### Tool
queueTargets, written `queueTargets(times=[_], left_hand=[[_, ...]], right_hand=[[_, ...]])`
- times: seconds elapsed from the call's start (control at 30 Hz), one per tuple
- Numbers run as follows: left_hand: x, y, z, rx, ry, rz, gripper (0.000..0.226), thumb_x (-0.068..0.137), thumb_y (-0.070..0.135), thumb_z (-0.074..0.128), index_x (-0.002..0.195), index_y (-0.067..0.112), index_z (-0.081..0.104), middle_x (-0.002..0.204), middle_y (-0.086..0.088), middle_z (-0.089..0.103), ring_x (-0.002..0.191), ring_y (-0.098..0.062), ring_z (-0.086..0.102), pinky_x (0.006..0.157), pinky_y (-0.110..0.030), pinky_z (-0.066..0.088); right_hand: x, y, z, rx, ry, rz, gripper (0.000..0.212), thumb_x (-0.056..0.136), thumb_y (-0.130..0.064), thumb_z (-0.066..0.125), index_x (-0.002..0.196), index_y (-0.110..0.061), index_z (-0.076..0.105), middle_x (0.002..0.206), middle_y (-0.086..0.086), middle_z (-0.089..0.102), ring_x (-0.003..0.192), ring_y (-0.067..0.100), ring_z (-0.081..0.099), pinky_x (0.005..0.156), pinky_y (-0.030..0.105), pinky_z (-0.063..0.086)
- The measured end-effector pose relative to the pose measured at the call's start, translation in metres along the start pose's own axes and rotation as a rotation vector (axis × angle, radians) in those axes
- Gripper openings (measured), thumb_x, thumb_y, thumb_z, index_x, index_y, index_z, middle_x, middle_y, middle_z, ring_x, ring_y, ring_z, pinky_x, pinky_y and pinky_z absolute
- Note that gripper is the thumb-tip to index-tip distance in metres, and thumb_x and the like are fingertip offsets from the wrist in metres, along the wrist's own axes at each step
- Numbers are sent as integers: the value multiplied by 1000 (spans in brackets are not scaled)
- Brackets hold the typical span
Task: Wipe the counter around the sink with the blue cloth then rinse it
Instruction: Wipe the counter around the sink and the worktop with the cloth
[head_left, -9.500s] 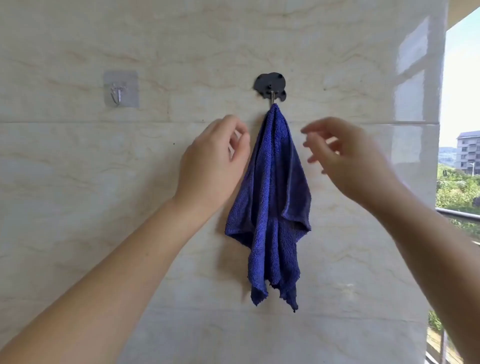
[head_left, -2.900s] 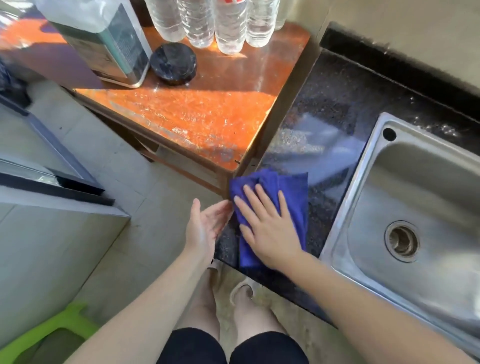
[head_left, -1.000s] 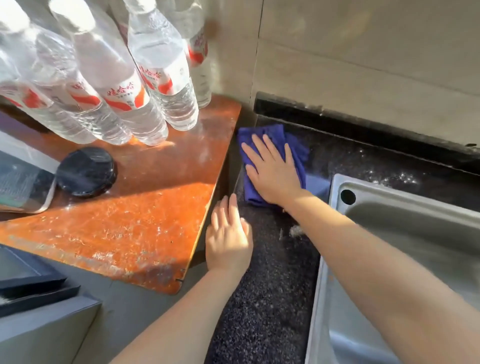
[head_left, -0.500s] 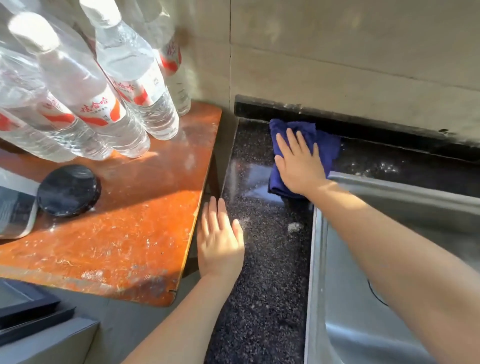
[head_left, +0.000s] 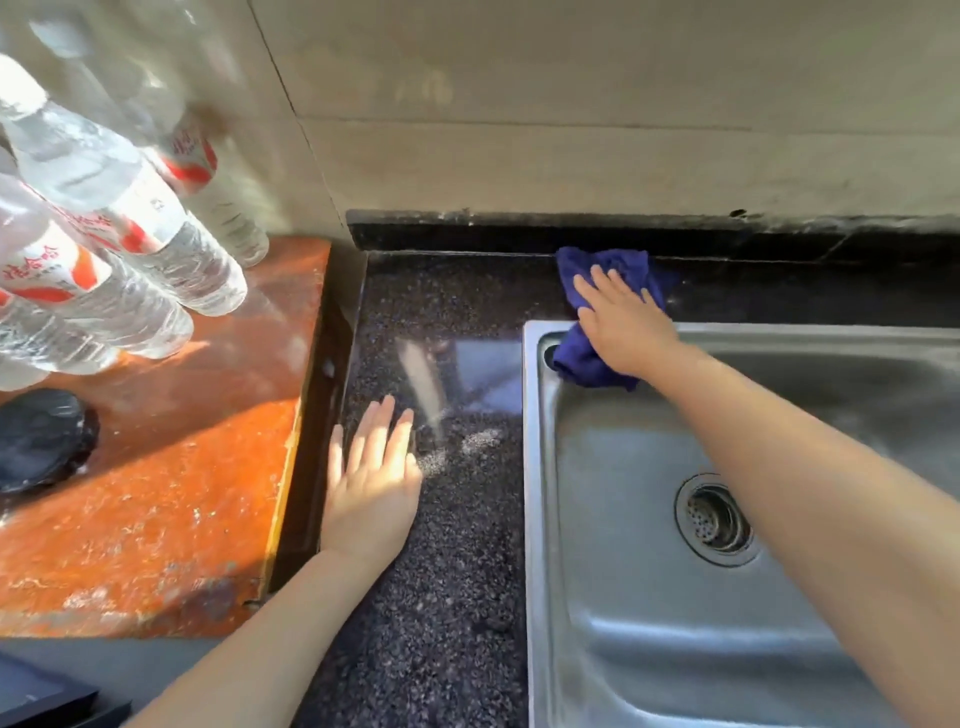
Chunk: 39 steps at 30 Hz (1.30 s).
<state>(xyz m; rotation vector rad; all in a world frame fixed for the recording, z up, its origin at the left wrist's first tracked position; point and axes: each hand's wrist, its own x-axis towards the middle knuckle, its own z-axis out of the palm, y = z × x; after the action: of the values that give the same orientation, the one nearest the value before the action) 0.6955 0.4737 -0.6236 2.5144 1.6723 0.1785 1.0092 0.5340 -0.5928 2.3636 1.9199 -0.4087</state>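
With our right hand (head_left: 626, 330) pressing the blue cloth (head_left: 587, 364) flat-fingered on the sink (head_left: 535, 467) rim's far-left corner and our left hand (head_left: 371, 488) splayed empty on the counter (head_left: 441, 597), we should keep firm pressure along the far strip.

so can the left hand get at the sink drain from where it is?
Probably yes. The left hand rests flat on the granite counter beside the sink; only the right forearm crosses above the drain, partly crowding the approach.
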Motion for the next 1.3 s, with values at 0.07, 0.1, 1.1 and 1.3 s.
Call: queueTargets(times=[0.07,0.1,1.1,1.3], left_hand=[[1,1,0,-7,17,-6,52,87,25,27,130,8,51,143,-9,43,134,-15,26,110,-42,9],[1,2,0,-11,29,-3,52,87,25,27,129,8,52,142,-10,44,133,-16,27,110,-43,10],[117,127,18,-265,106,0,58,85,33,25,131,5,47,137,-13,47,130,-28,39,110,-48,18],[114,125,18,-258,87,36,52,84,24,38,131,4,47,137,-14,46,130,-30,39,110,-47,19]], right_hand=[[-15,51,-3,13,57,145,49,101,-27,26,149,-17,20,158,5,13,145,22,11,114,47,14],[-24,71,-4,43,73,229,48,101,-26,27,148,-16,23,158,5,16,145,22,13,114,48,14],[-10,-30,12,38,113,-76,51,100,-27,25,149,-16,16,159,3,10,146,18,7,116,43,5],[7,20,-3,49,-14,-222,49,102,-33,23,150,-29,11,159,-8,3,146,10,0,116,39,1]])
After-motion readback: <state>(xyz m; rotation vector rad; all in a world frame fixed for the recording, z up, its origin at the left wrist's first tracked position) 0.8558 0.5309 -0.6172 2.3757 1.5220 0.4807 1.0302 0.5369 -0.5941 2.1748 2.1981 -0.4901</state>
